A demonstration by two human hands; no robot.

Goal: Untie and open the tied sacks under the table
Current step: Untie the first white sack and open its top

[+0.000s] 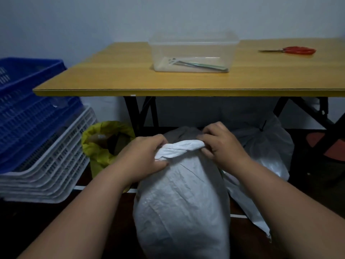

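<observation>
White woven sack [182, 206] stands upright on the floor in front of the bench [130, 79], its twisted neck [179, 148] lying crosswise between both hands. Left hand [147, 156] has its grip clamped on the left end of the twisted neck, fingers curled over the top and thumb beneath. Right hand [220, 144] has its grip clamped on the right end, fingers hooked over the fabric.

Just right of the right hand, a translucent bag [268, 146] sits under the bench, its top gathered with a dark tie [262, 127]. Left of the left hand, a yellow bag [101, 144] stands open. Further left, blue crates [29, 109] rest on white crates [52, 172].

Above the hands, on the bench top, stand a clear plastic tub [193, 51] and, well to the right, red-handled scissors [291, 50].
</observation>
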